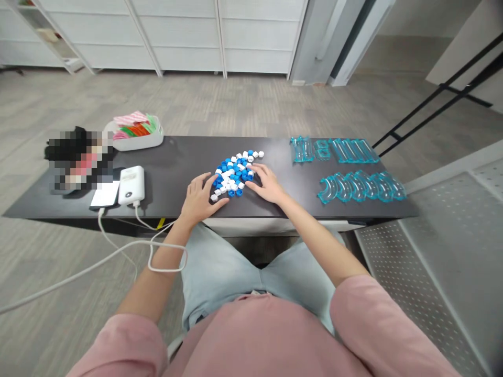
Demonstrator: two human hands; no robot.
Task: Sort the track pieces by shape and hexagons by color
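Note:
A loose pile of small blue and white plastic pieces, like bottle caps (231, 175), lies on the dark tabletop (188, 152) in front of me. At the pile's left edge rests my left hand (200, 199), its fingers spread and curved around that side. My right hand (266, 182) is at the right edge, fingers apart, with the fingertips touching or very close to the outer pieces. Neither hand holds anything that I can see. A few white pieces trail off at the upper right and lower left of the pile.
Clear teal-edged plastic parts lie in rows (359, 187) at the right, with more behind (353, 151). To the left are a white power bank (132, 185) with cables, a phone-like white-screened device (105, 195), and a white basket (143, 141) of colourful items. One white cable crosses my left forearm.

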